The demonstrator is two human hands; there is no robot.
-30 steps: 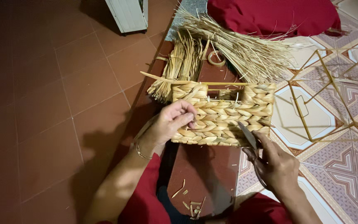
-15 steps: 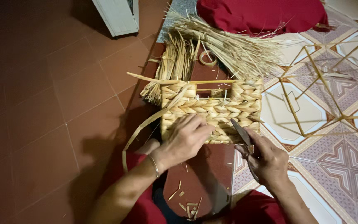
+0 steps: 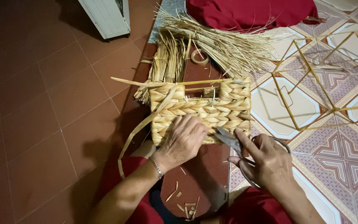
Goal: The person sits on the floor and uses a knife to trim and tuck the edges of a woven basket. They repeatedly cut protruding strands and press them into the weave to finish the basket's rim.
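A rectangular woven straw basket (image 3: 212,105) lies on a dark red board (image 3: 199,182) in front of me. My left hand (image 3: 184,139) presses on the basket's near edge, fingers curled over the weave. My right hand (image 3: 266,159) holds metal scissors (image 3: 228,139), blades pointing left at the basket's lower edge beside my left fingers. A long loose straw strip (image 3: 135,132) hangs from the basket's left side and curves down toward my left arm.
Bundles of dried straw (image 3: 220,41) lie behind the basket, with a tape roll (image 3: 199,57) and a red cloth (image 3: 249,12). A thin stick frame (image 3: 311,83) stands on the patterned tiles at right. A white box (image 3: 106,16) stands at top left. Straw clippings (image 3: 185,205) lie near my knees.
My left hand slid from the basket's left side down to its near edge. The long strip now hangs loose at the left. The scissors moved closer to the basket's lower edge.
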